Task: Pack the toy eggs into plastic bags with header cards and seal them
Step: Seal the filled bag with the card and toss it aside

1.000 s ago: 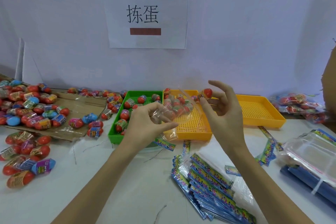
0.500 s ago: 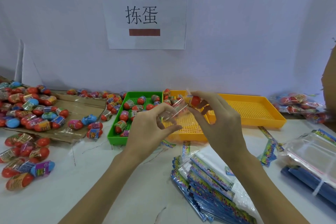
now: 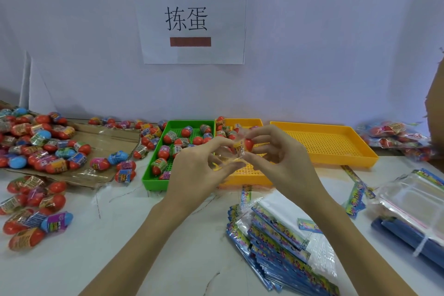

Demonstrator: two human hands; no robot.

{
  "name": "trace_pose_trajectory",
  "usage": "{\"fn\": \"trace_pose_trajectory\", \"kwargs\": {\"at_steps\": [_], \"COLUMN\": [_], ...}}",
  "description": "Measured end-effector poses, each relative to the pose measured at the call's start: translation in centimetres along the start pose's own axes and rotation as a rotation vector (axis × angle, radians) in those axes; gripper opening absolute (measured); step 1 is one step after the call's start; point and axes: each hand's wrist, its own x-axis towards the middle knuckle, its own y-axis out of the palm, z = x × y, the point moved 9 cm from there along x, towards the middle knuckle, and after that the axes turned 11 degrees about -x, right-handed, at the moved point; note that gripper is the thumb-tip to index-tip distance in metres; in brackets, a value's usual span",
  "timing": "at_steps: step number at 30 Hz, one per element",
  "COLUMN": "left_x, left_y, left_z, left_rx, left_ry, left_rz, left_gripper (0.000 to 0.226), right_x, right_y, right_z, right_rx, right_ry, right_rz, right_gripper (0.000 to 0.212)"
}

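1. Centrally, toy egg [image 3: 243, 146]: red end pointing right, yellow label left, long axis roughly level; held above the small yellow tray [image 3: 247, 175].
2. Right hand [image 3: 280, 163]: fingertips pinching the egg.
3. Left hand [image 3: 199, 170]: fingers pinching the clear plastic bag [image 3: 225, 160], just left of the egg.

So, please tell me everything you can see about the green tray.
The green tray is a shallow rectangular plastic tray with low walls and a perforated grid floor. It lies flat on the white table, its right wall against a yellow tray. Inside lie loose toy eggs, mostly red with printed wrappers. The left hand hides its near right corner.
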Motion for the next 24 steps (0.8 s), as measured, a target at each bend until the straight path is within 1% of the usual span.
{"fn": "trace_pose_trajectory", "kwargs": {"at_steps": [3, 5, 13, 16, 20, 24], "left_x": [-0.1, -0.1, 0.0, -0.1, -0.1, -0.3], "left_y": [-0.2, -0.3, 0.5, 0.8, 0.9, 1.5], "left_z": [-0.3, -0.3, 0.5, 0.0, -0.1, -0.2], "left_rx": [0.022, 0.035, -0.083, -0.087, -0.06, -0.028], "left_ry": [0.023, 0.029, -0.045, -0.016, 0.009, 0.035], "left_rz": [-0.025, -0.031, 0.014, 0.032, 0.051, 0.105], "left_gripper": [0.043, 0.043, 0.04, 0.037, 0.034, 0.036], "right_x": [0.0, 0.0, -0.1, -0.4, -0.7, -1.0], "right_y": [0.4, 0.5, 0.3, 0.5, 1.1, 2.1], "right_z": [-0.3, -0.3, 0.7, 1.6, 2.5, 3.1], "right_rx": [0.109, 0.118, -0.13, -0.18, -0.184, -0.228], "right_ry": [0.047, 0.045, -0.044, -0.103, -0.147, -0.205], "right_rz": [0.018, 0.026, 0.018, 0.038, 0.085, 0.117], "right_gripper": [0.031, 0.031, 0.021, 0.014, 0.018, 0.019]}}
